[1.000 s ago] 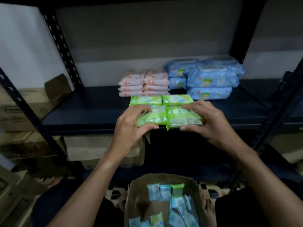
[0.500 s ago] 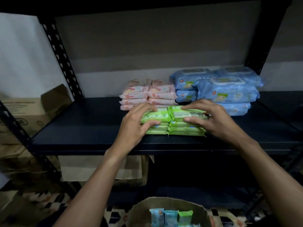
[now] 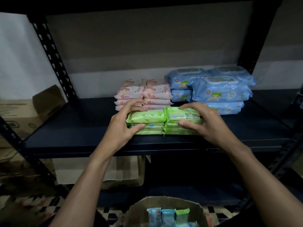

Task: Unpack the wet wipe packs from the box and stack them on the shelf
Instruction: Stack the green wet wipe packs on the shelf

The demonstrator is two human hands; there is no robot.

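The green packs [image 3: 147, 117] sit on the dark shelf [image 3: 82, 125] close to its front edge, piled in 2 columns side by side, each several packs high. The top right pack shows a printed label facing up.

The left hand [image 3: 124, 126] grips the left end of the green packs: its fingers curl over the top toward the back and its thumb presses the front face lower down. The right hand [image 3: 205, 123] holds the right end the same way, with its fingers bent over the top rear edge and its thumb laid along the front of the right column. Both hands are partly closed round the pile, one on each side.

Just behind the green packs, touching or nearly so, stand the pink packs [image 3: 147, 94], also in 2 columns. Behind the green packs and to the right lie the larger blue packs [image 3: 218, 92], stacked with lidded tops showing.

Below the green packs and nearer the camera, the open box [image 3: 164, 203] stands on a patterned floor [image 3: 32, 208], with a few blue and green packs [image 3: 167, 216] upright inside. Left of the green packs, past a perforated post [image 3: 52, 58], is a brown carton [image 3: 24, 115].
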